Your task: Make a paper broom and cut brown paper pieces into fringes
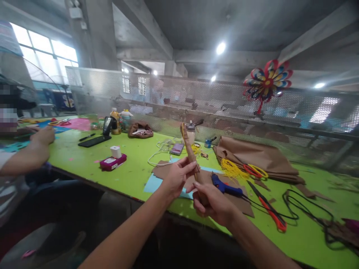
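Observation:
A narrow brown strip (189,144), with a thin yellow line along its upper edge, stands nearly upright above the table's front edge. My left hand (179,175) pinches it around the middle. Lower down, my right hand (211,201) has its fingers closed around the bottom part, with the index finger reaching toward the strip. Whether the strip is leather, felt or paper I cannot tell. Just beyond my right hand lies a blue hot glue gun (224,185) on flat brown sheet pieces (238,203). A light blue sheet (151,183) lies partly beneath them.
On the green table (134,179) are a red-handled cutter (269,209), black cord (297,198), yellow string (232,169), scissors (255,170) and folded brown material (252,157). A maroon box (113,162) and phone (95,141) lie left. Another person's hand (43,140) rests farther left.

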`<state>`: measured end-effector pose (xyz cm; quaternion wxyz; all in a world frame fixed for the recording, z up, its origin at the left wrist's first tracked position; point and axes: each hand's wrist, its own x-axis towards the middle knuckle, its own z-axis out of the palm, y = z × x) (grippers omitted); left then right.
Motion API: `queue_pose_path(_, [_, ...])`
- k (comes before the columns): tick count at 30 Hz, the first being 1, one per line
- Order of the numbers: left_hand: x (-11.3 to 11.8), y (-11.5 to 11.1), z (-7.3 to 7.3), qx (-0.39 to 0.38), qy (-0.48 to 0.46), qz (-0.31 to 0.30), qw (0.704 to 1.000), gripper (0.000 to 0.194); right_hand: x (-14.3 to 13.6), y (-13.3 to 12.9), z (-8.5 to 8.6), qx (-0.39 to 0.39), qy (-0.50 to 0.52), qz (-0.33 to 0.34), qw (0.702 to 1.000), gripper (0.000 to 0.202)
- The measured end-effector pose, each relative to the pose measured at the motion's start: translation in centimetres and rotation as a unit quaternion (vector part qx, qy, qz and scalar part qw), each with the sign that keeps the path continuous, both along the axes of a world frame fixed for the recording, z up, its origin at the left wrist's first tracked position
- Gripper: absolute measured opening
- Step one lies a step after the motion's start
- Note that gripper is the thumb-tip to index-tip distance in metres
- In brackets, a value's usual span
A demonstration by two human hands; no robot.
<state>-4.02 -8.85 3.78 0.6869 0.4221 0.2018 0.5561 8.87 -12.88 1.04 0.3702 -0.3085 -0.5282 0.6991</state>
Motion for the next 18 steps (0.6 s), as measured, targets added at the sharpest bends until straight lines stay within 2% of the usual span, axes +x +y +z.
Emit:
queue_pose_path(3, [-0.5,-0.8,0.1,-0.023,0.011,-0.038,0.999,0.027,-0.4,-1.6,0.3,-0.032,0.059,0.074,0.995,0.041])
queue_pose_path(5, [-0.7,-1.8,0.2,-0.027,0.015,-0.061,0.998,0.024,-0.9,-2.7,0.1,-0.049,0.101,0.100,0.989,0.046])
queue_pose_path(7, [-0.8,-3.0,0.1,-0.016,0.013,-0.063,0.998,0.021,-1.4,-3.8,-0.6,-0.058,0.122,0.093,0.986,0.052])
queue_pose_path(10, [-0.6,-4.4,-0.1,0.003,0.024,-0.051,0.998,0.024,-2.1,-5.2,-1.8,-0.048,0.107,0.028,0.993,0.061])
queue_pose_path(14, [-1.1,-4.2,-0.5,0.018,0.055,-0.001,0.998,0.026,-2.3,-7.4,-3.3,0.001,-0.027,-0.043,0.999,0.057])
queue_pose_path(16, [-2.2,-3.4,-0.7,0.009,0.060,0.039,0.997,0.025,-1.9,-9.0,-3.7,0.043,-0.132,-0.038,0.990,0.049])
queue_pose_path(18, [-3.6,-2.5,-0.8,-0.004,0.058,0.083,0.995,0.026,-1.0,-10.8,-3.6,0.103,-0.239,-0.007,0.966,0.041])
